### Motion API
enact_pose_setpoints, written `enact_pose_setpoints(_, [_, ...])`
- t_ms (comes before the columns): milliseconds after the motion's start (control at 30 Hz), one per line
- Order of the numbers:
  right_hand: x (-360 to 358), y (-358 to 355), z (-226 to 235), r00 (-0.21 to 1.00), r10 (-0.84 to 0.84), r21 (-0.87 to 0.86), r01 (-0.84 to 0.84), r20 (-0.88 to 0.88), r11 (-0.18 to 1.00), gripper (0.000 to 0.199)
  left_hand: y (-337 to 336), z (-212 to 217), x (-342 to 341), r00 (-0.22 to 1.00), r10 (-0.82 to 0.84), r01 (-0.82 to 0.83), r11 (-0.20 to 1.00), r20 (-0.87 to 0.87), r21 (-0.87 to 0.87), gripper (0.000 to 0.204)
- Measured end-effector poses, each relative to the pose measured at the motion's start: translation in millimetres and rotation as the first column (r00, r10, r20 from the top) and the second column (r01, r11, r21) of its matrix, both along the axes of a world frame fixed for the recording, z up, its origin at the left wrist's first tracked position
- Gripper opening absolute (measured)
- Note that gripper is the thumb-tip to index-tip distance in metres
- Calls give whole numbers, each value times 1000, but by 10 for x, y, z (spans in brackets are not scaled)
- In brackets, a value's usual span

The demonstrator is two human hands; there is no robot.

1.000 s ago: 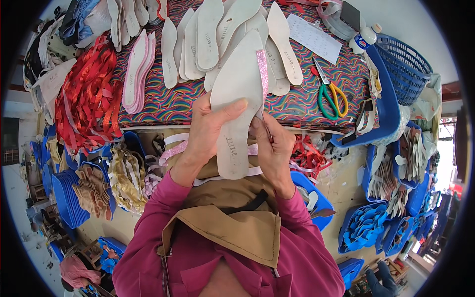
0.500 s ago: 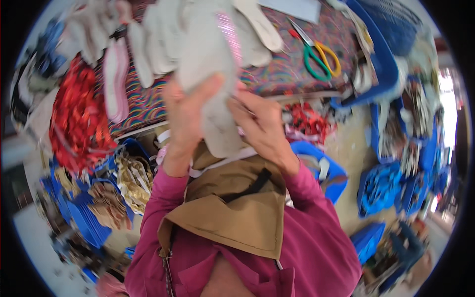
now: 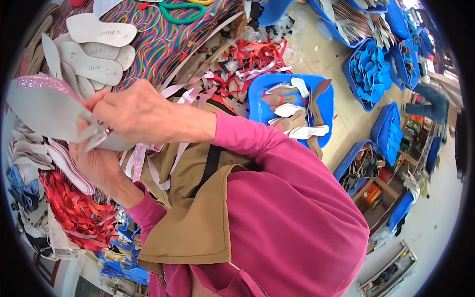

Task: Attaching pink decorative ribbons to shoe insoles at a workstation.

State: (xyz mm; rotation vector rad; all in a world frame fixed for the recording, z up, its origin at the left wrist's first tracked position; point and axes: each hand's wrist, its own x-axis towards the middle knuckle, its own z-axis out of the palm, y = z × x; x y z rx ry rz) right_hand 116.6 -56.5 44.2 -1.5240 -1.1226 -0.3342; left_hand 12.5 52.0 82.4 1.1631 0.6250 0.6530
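A pale grey insole [image 3: 47, 115] is held at the left of the view, with a glittery pink strip [image 3: 45, 84] along its upper edge. My left hand [image 3: 101, 166] grips the insole's narrower end from below, the thumb on top. My right hand [image 3: 141, 111] crosses over it, fingers pinched at the insole's edge where the strip ends; the fingertips partly hide this spot. Loose pink ribbon [image 3: 161, 180] hangs below my hands over a brown apron [image 3: 188, 237]. Beyond my hands, pale insoles [image 3: 96, 64] lie piled on a colourful patterned cloth [image 3: 158, 54].
Green-handled scissors [image 3: 182, 21] lie at the top edge. Shiny red strips [image 3: 76, 213] hang at the lower left, beside stacked pink-edged insoles [image 3: 69, 167]. A blue bin [image 3: 327, 116] of shoe pieces stands to the right. Red scraps [image 3: 255, 57] lie beyond it.
The view has turned, so the table and hands now appear toward the left. The insole has swung from pointing away to pointing left. My right hand has moved along its pink-stripped edge.
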Motion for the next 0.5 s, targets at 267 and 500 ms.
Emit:
enact_pose_setpoints(267, [-118,-273,-159,989,144,-131,-147,-38,980,22,26,43,-108,991,-114,117,993,-66,31,24])
enact_pose_setpoints(500, [151,-360,158,645,379,88,-436,-664,896,18,-319,-8,57,911,-215,350,856,353,-380,23])
